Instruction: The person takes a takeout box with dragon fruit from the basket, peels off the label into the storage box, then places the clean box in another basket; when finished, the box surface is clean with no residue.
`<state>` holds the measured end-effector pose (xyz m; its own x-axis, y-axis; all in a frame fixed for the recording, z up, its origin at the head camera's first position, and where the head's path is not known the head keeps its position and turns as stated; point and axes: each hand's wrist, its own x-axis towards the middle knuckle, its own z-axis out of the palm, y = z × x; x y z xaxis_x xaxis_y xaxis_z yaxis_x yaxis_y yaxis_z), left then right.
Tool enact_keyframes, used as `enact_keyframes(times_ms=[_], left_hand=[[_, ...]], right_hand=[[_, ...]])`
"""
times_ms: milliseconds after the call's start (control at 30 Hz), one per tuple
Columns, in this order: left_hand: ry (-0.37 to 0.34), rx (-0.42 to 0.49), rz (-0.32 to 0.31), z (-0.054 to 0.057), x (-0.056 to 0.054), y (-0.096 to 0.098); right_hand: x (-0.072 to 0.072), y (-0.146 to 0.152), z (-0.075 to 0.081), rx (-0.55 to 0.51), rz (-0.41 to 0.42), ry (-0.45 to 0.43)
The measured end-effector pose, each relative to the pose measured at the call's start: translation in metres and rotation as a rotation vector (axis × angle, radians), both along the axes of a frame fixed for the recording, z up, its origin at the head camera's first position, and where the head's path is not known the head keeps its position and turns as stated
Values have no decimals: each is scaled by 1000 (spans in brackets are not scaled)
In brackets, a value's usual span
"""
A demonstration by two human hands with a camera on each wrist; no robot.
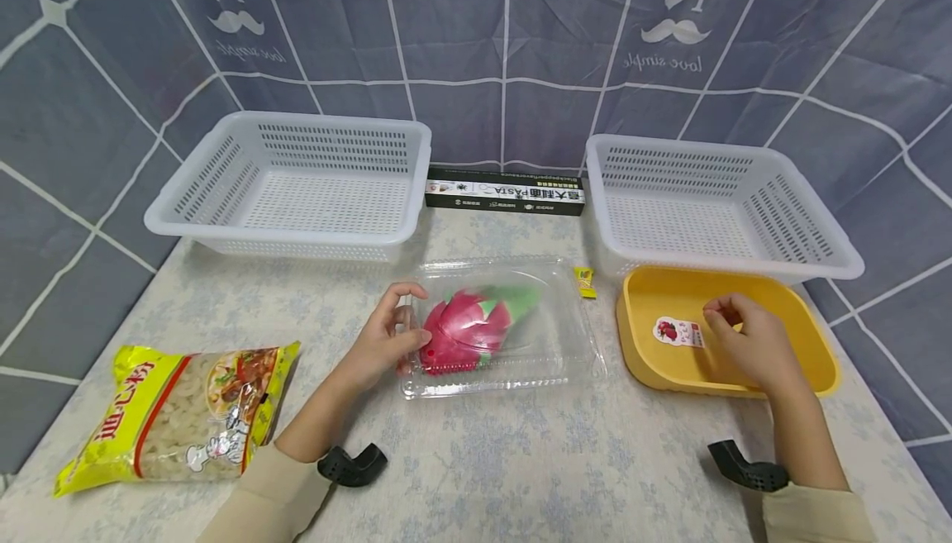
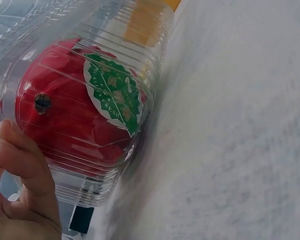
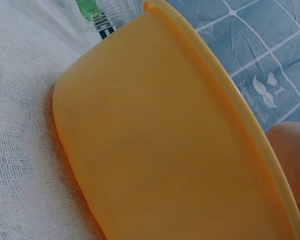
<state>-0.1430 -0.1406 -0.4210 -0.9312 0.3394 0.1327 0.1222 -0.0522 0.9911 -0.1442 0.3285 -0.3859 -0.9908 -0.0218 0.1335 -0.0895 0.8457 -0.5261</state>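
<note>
A clear plastic clamshell box (image 1: 554, 332) lies in the middle of the table with a pink dragon fruit (image 1: 464, 324) inside. Its left end is gripped by my left hand (image 1: 383, 336), thumb on the lid and fingers round the side. In the left wrist view, a green leaf-shaped sticker (image 2: 115, 92) shows on the fruit. My right hand (image 1: 751, 340) is over the inside of a yellow basin (image 1: 640, 361), its fingers curled and thumb near the index fingertip; nothing shows between them. Left of that hand, a small fruit-printed label (image 1: 678, 332) lies in the basin.
Two white slotted baskets (image 1: 290, 235) (image 1: 732, 258) stand at the back left and right. Between them lies a dark pasta box (image 1: 506, 192). A small yellow wrapped packet (image 1: 585, 283) is beside the clamshell. A yellow bag (image 1: 182, 415) of pale dry food lies at the left.
</note>
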Motion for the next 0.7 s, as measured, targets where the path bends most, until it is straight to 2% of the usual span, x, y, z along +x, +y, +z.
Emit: enact_keyframes(times_ms=[400, 700], left_hand=[[45, 49, -9, 0, 0, 4], [37, 46, -5, 10, 6, 7]], right_hand=[[1, -3, -3, -7, -39, 32], [1, -3, 0, -15, -54, 20]])
